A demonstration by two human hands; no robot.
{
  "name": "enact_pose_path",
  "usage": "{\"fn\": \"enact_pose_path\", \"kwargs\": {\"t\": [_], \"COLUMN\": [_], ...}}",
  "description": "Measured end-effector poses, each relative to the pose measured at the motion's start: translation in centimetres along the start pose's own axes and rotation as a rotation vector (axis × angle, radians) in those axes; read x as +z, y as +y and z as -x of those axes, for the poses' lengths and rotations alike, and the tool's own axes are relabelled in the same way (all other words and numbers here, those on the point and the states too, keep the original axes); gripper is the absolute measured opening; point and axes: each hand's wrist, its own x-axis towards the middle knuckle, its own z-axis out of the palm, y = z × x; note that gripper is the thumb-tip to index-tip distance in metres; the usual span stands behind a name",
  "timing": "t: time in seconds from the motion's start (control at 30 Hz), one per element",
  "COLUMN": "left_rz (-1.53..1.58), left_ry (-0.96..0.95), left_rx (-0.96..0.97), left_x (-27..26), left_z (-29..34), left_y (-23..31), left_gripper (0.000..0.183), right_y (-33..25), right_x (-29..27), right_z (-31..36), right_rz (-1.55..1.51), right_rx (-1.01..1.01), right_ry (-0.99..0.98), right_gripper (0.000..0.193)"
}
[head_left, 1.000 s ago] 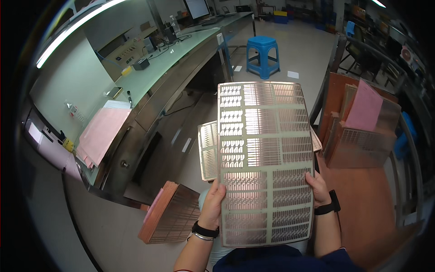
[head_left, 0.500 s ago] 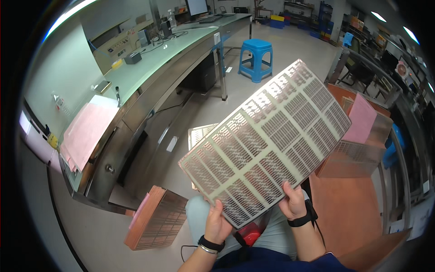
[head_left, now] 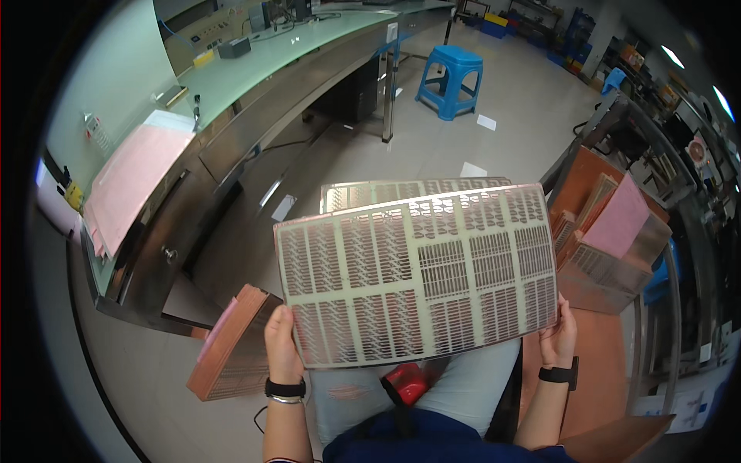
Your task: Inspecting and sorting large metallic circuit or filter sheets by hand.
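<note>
A large rectangular circuit board panel (head_left: 421,285), pale green with coppery slotted patterns, is held up over my lap, tilted so that its face shows. My left hand (head_left: 282,346) grips its lower left edge, thumb on the front. At the lower right edge, my right hand (head_left: 559,336) holds it with the fingers partly hidden behind. Beyond its top edge shows a similar panel (head_left: 363,196), mostly covered by the held one. A red object (head_left: 407,383) lies between my legs, its kind unclear.
On the floor at left stands a stack of panels (head_left: 231,347). Pink sheets (head_left: 139,177) lie on the glass-topped desk (head_left: 262,65). To the right, more panels and a pink sheet (head_left: 617,217) lean above an orange-brown board (head_left: 590,363). A blue stool (head_left: 450,81) stands ahead.
The held panel has turned from a steep slant to nearly level and come lower. My left hand has moved left, my right hand to the right edge. The view has shifted.
</note>
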Motion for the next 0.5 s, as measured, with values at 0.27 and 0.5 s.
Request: {"fn": "enact_pose_path", "kwargs": {"t": [0.27,0.5], "left_rz": [-0.129,-0.283], "left_ry": [0.067,0.036], "left_rx": [-0.004,-0.032], "left_x": [-1.5,-2.5], "left_z": [-1.4,-1.8], "left_y": [-0.3,-0.7], "left_gripper": [0.025,0.024], "right_y": [-0.1,0.0], "right_x": [-0.8,-0.8], "right_z": [0.5,0.8], "right_rz": [0.342,0.376], "right_rx": [0.071,0.106], "right_ry": [-0.017,-0.002], "right_gripper": [0.037,0.034]}}
